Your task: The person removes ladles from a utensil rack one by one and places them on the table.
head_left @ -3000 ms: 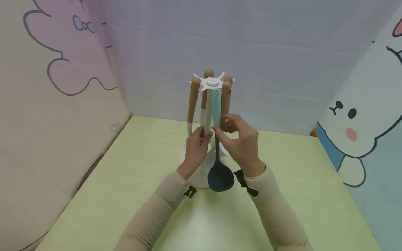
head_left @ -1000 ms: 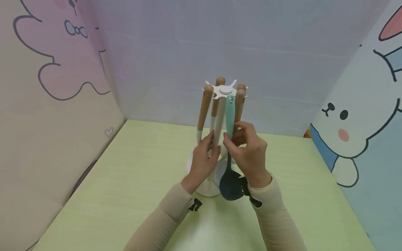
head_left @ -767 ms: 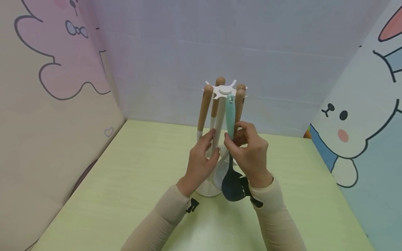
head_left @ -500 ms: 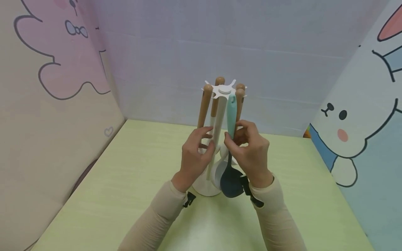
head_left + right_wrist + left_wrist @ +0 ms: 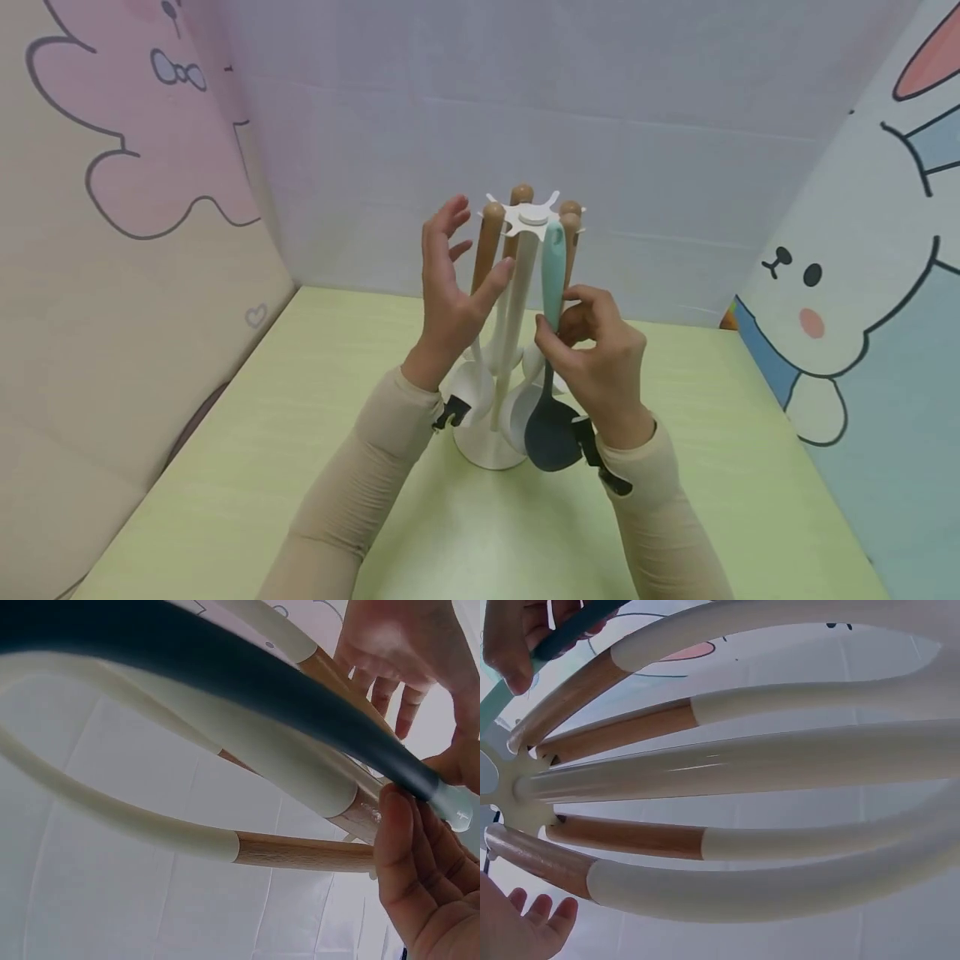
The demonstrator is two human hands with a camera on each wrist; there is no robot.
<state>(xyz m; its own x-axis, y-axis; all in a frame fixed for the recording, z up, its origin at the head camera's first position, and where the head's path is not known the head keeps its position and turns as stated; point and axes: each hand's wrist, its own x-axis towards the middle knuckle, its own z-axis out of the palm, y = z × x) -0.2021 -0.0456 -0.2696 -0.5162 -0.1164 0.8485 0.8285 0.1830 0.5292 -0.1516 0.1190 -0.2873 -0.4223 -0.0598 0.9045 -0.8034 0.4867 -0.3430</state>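
Note:
My right hand (image 5: 603, 354) pinches a ladle (image 5: 553, 433) between thumb and fingers, low on its mint-green handle (image 5: 553, 267), where the dark blue neck begins. The ladle hangs upright, its handle top in front of the white rack's hooked top (image 5: 534, 218) and its bowl in front of a white utensil. My left hand (image 5: 448, 292) is raised at the rack's left side, fingers spread and loosely bent around, holding nothing. Nearest to it is a wooden handle (image 5: 487, 246); in the left wrist view the fingertips (image 5: 566, 911) lie just beside that handle (image 5: 547, 862).
The rack has a central white post (image 5: 742, 769) and a round base (image 5: 487, 450) on the pale green table (image 5: 360, 333). Several white utensils with wooden handles hang around it, such as a white ladle (image 5: 471, 392). A plain curtain (image 5: 375, 150) stands behind.
My left hand has left the rack's post and risen to the upper left, fingers opening. The ladle's handle top has shifted slightly right, off the hook it hung on. My right hand keeps its pinch.

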